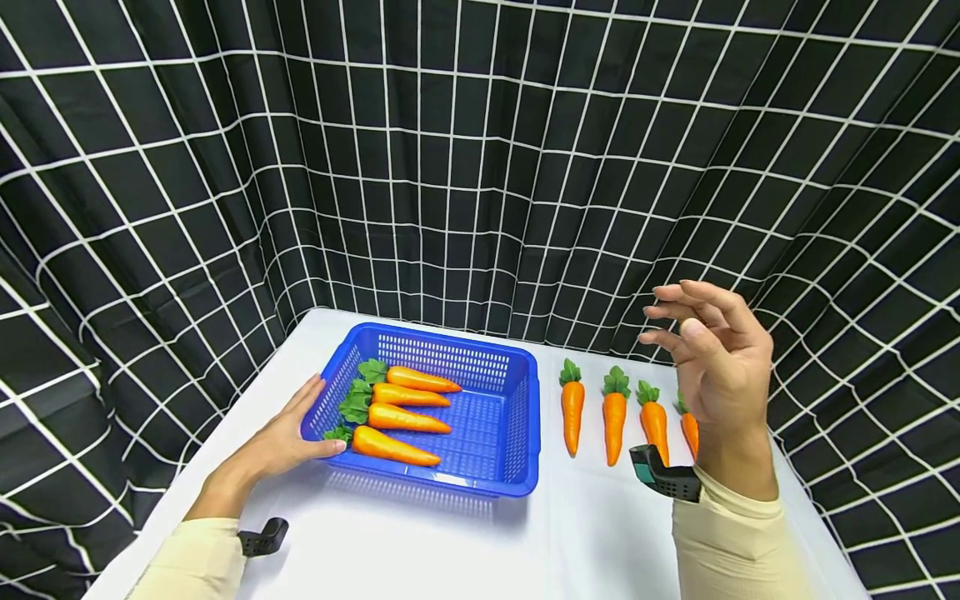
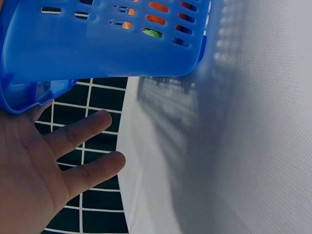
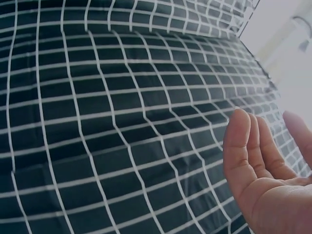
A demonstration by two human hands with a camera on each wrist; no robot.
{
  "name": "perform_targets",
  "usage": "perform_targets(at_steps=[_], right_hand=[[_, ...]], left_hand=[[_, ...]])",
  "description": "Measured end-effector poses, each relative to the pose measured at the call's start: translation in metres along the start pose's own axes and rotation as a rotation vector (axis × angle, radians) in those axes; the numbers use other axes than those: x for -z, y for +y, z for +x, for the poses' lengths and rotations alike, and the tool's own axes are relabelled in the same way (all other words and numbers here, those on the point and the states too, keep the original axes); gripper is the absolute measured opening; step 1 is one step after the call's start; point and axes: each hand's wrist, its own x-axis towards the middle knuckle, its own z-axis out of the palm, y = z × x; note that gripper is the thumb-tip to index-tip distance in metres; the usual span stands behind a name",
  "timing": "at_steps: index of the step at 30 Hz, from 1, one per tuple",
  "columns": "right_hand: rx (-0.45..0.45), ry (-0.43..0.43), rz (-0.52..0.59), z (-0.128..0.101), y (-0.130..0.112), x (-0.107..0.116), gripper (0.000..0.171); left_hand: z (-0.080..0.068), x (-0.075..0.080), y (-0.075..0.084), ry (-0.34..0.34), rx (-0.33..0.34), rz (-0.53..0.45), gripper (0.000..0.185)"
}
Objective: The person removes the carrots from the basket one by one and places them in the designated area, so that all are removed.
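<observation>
A blue plastic basket with slotted walls stands on the white table, with several orange carrots with green leaves lying side by side in it. My left hand touches the basket's near left corner, thumb on the rim and fingers stretched along the left side. Two straight, spread fingers of it show below the basket wall in the left wrist view. My right hand is raised over the table's right side, fingers loosely bent, nothing held; the right wrist view shows its fingers against the curtain.
Right of the basket, several more carrots lie in a row on the table, leaves pointing away. The raised right hand partly covers the rightmost carrot. A black curtain with white grid lines surrounds the table's back and sides.
</observation>
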Motion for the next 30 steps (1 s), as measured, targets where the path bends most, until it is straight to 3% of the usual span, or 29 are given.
perform_targets(at_steps=[11, 22, 30], right_hand=[[-0.048, -0.113, 0.005, 0.010, 0.033, -0.025, 0.034], [-0.165, -0.208, -0.108, 0.009, 0.077, -0.048, 0.033], [-0.278, -0.271, -0.102, 0.006, 0.111, -0.065, 0.039]], left_hand=[[0.000, -0.001, 0.000, -0.001, 0.002, -0.006, 0.107], [-0.001, 0.001, 0.002, -0.013, 0.013, -0.010, 0.108], [0.001, 0.000, -0.001, -0.015, 0.025, -0.013, 0.108]])
